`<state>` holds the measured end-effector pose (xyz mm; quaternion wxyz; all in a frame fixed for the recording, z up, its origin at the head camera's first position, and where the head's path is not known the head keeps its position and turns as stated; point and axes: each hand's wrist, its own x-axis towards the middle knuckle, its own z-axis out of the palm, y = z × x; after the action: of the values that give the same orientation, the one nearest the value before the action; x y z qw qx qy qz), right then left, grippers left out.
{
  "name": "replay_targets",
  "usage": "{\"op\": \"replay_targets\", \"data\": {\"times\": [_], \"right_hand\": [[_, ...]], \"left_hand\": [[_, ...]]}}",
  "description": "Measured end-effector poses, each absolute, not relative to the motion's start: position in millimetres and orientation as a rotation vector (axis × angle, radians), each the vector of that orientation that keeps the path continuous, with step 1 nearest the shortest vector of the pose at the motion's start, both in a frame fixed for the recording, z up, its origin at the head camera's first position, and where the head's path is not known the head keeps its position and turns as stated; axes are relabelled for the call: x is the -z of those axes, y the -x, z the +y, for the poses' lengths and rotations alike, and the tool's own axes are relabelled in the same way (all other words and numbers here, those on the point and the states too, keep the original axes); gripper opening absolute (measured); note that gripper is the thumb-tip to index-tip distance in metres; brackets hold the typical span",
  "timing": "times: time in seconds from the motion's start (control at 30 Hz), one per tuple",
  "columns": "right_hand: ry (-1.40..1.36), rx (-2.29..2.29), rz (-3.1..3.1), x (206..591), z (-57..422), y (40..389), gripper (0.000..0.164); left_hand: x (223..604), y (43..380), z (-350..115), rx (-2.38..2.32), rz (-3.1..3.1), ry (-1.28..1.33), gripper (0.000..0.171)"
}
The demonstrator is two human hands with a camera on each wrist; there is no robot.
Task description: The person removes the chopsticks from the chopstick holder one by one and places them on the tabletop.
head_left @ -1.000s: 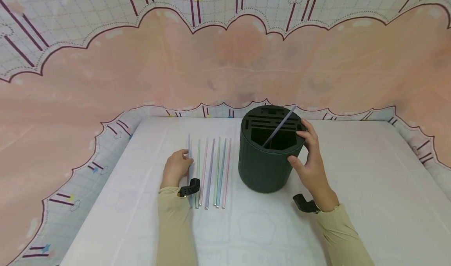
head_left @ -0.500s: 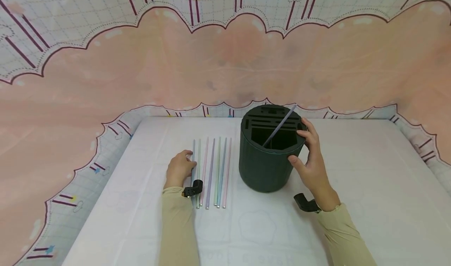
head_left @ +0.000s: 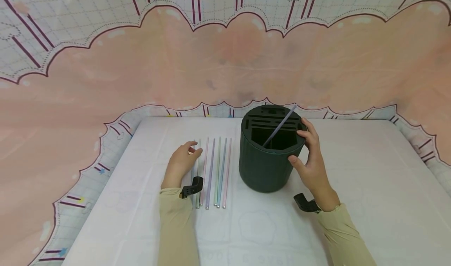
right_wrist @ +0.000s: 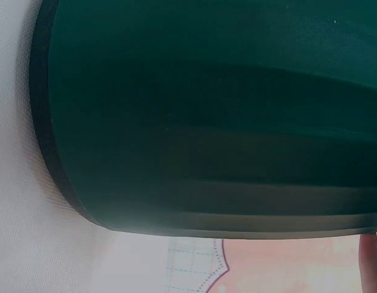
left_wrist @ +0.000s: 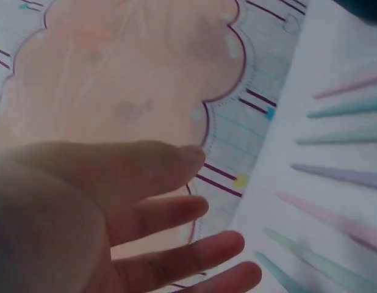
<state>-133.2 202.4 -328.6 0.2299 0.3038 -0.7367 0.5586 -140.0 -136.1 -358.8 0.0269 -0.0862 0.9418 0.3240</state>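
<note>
My left hand [head_left: 180,163] hovers at the left end of a row of thin, tapered pastel chopsticks, its fingers loosely bent and holding nothing. In the left wrist view the fingers [left_wrist: 182,256] reach out beside the chopsticks' narrow ends. The row includes a pink chopstick [head_left: 227,172], a purple chopstick [head_left: 209,174], and several green and blue ones, side by side on the table. With my right hand [head_left: 313,168] I grip the rim of a dark green cylindrical utensil holder [head_left: 266,172], slightly tilted. A purple chopstick [head_left: 279,126] leans inside its front compartment.
A white cloth covers the table [head_left: 373,180]. Behind it hangs a peach and white patterned curtain [head_left: 211,70]. Narrow slots cross the back part of the holder's top. Both wrists carry small black cameras.
My left hand has let go of the leftmost blue chopstick after shifting it right towards the row. It has risen slightly and moved right. My right hand stays on the holder's rim.
</note>
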Motion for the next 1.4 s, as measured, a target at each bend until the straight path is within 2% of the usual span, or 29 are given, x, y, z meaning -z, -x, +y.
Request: {"op": "replay_targets", "data": {"times": [0.33,0.73,0.87,1.07,1.4], "right_hand": [[-0.813,-1.543,-2.040,324,200,128,0.074],[-0.813,-1.539,-2.047,322,202,132,0.074],[-0.806,-1.531,-2.061,321,203,134,0.074],[-0.801,-1.536,-2.060,320,203,135,0.074],[-0.811,-1.517,-2.054,322,202,135,0.072]], "left_hand": [[323,133,-96,-1.225,2.958,0.008,0.039],[299,127,-61,-1.306,3.128,-0.213,0.029],[294,125,-50,-1.418,3.185,-0.321,0.025],[288,121,-33,-1.518,3.315,-0.644,0.023],[284,118,-8,-1.427,3.407,-0.817,0.026]]}}
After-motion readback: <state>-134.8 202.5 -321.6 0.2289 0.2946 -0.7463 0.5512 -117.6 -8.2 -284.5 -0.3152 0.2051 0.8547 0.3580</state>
